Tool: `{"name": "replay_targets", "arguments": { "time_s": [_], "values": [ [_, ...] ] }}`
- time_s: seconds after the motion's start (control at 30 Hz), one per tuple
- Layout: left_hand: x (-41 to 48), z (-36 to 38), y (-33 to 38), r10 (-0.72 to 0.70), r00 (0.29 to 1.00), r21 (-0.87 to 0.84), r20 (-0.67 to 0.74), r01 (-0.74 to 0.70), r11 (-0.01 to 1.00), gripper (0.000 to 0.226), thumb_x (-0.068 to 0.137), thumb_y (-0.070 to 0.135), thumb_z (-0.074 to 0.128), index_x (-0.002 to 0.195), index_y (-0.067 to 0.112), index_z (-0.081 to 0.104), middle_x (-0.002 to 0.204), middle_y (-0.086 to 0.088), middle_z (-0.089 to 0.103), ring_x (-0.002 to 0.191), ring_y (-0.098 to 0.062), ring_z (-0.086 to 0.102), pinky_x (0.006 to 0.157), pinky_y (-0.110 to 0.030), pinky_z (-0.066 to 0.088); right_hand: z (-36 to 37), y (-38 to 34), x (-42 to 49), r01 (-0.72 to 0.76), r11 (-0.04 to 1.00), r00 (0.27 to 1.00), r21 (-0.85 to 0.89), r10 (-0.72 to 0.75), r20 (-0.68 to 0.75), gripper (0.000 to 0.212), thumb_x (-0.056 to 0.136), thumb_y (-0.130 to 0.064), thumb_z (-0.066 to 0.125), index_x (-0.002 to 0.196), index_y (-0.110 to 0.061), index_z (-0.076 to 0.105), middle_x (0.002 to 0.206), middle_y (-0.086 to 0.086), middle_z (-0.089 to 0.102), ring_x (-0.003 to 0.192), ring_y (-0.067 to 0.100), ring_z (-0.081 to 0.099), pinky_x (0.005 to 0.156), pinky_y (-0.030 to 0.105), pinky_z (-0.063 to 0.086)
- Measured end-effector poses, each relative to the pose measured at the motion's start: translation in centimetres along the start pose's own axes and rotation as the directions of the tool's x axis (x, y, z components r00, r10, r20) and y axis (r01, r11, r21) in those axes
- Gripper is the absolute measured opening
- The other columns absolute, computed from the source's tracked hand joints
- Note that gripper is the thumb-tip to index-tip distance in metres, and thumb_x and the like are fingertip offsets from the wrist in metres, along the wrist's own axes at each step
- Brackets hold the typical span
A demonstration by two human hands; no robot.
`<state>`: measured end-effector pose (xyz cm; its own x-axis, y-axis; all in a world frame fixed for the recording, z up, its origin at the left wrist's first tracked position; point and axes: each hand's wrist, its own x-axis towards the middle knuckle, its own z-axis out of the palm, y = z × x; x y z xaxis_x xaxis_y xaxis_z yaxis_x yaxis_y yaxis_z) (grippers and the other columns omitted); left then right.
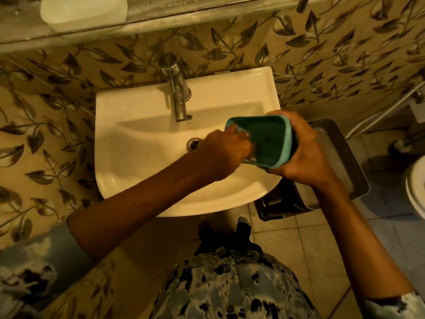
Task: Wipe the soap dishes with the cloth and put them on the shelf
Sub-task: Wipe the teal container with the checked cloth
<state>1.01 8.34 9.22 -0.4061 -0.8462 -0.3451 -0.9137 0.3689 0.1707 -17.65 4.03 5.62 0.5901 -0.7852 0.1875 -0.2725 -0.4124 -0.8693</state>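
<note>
A teal soap dish [266, 139] is held tilted on its side over the right part of the white sink [138, 139], its hollow facing left. My right hand [305, 155] grips its outer side and bottom. My left hand [227, 148] is bunched at the dish's open face, fingers pressed into it; a pale bit of cloth [249, 160] shows under the fingers, mostly hidden. A white soap dish [84, 11] rests on the shelf [147, 24] at the top left.
A metal tap [177, 93] stands at the back of the sink, above the drain [194, 143]. A grey tray [340, 162] and a dark crate [280, 203] are on the floor to the right. A toilet rim [416, 187] is at the far right edge.
</note>
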Motion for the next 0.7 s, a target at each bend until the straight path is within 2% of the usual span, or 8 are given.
{"name": "replay_targets", "arguments": {
  "time_s": [0.1,0.2,0.33,0.43,0.5,0.53,0.6,0.7],
  "values": [
    [-1.2,1.4,0.7,-0.028,0.994,0.367,-0.103,0.064,0.928,0.039,0.091,0.017,0.032,0.104,0.016,0.069,0.123,-0.009,0.064,0.116,-0.030,0.057,0.082,-0.037,0.052,-0.9,-0.5,0.5,0.030,0.999,0.997,-0.029,-0.028,0.071,0.085,0.055,-0.012,0.091,0.127,-0.009,0.047,0.122,0.008,0.055,0.113,0.007,0.054,0.094,0.011,0.044],
    [-1.5,1.4,2.3,-0.143,0.973,0.322,-0.182,0.196,0.926,0.022,0.084,0.021,0.053,0.087,0.015,0.074,0.112,-0.010,0.070,0.104,-0.031,0.064,0.071,-0.034,0.054,-1.6,-0.8,1.0,0.023,0.999,0.998,0.023,-0.024,0.051,0.086,0.054,-0.014,0.091,0.127,-0.009,0.047,0.122,0.004,0.055,0.114,-0.002,0.052,0.093,0.010,0.045],
    [0.1,-0.6,2.8,-0.250,0.958,-0.133,0.142,0.268,0.954,0.028,0.091,0.015,0.050,0.117,0.008,0.056,0.120,-0.013,0.056,0.115,-0.034,0.051,0.083,-0.037,0.043,-0.9,-0.8,1.0,0.070,0.998,0.993,0.000,-0.070,0.094,0.083,0.056,-0.016,0.090,0.127,-0.006,0.048,0.122,0.009,0.056,0.116,0.011,0.054,0.095,0.022,0.049],
    [2.0,-3.1,2.7,-0.227,0.931,-0.498,0.287,0.348,0.794,0.031,0.096,0.011,0.044,0.125,0.004,0.051,0.099,-0.003,0.053,0.100,-0.022,0.051,0.069,-0.013,0.038,0.6,-0.5,0.4,0.124,0.992,0.992,-0.031,-0.123,0.035,0.078,0.058,-0.017,0.088,0.124,-0.004,0.048,0.119,0.014,0.056,0.114,0.024,0.055,0.097,0.035,0.048],
    [2.3,-4.1,2.8,-0.180,0.939,-0.673,0.294,0.337,0.659,0.039,0.097,0.006,0.043,0.136,0.004,0.043,0.114,-0.002,0.048,0.101,-0.015,0.044,0.067,-0.001,0.035,0.4,-0.2,0.3,0.137,0.990,0.990,-0.041,-0.138,-0.034,0.078,0.059,-0.019,0.087,0.125,-0.005,0.047,0.120,0.009,0.054,0.113,0.023,0.055,0.097,0.030,0.047],
    [2.3,-4.0,2.9,-0.166,0.943,-0.711,0.288,0.327,0.622,0.041,0.096,0.006,0.044,0.137,0.007,0.043,0.125,-0.004,0.050,0.109,-0.016,0.046,0.076,-0.006,0.037,0.1,-0.1,0.4,0.149,0.987,0.988,-0.066,-0.152,-0.038,0.078,0.060,-0.021,0.087,0.125,-0.005,0.048,0.120,0.006,0.053,0.112,0.023,0.054,0.096,0.027,0.046],
    [2.0,-3.5,3.5,-0.147,0.962,-0.663,0.231,0.266,0.700,0.037,0.094,0.008,0.048,0.131,0.006,0.049,0.131,-0.012,0.054,0.118,-0.024,0.051,0.086,-0.021,0.039,-0.3,0.2,0.5,0.141,0.986,0.990,-0.088,-0.141,-0.001,0.078,0.058,-0.021,0.087,0.124,-0.004,0.049,0.120,0.004,0.053,0.111,0.021,0.055,0.096,0.023,0.045],
    [1.3,-1.5,3.7,-0.079,0.977,-0.288,0.199,0.135,0.948,0.030,0.091,0.010,0.051,0.120,0.005,0.055,0.125,-0.016,0.057,0.117,-0.032,0.052,0.089,-0.033,0.041,-0.3,0.2,-0.5,0.020,0.999,0.998,0.031,-0.022,0.067,0.081,0.054,-0.013,0.089,0.125,-0.007,0.049,0.120,0.008,0.058,0.113,0.015,0.057,0.096,0.024,0.048]
  ]
}}
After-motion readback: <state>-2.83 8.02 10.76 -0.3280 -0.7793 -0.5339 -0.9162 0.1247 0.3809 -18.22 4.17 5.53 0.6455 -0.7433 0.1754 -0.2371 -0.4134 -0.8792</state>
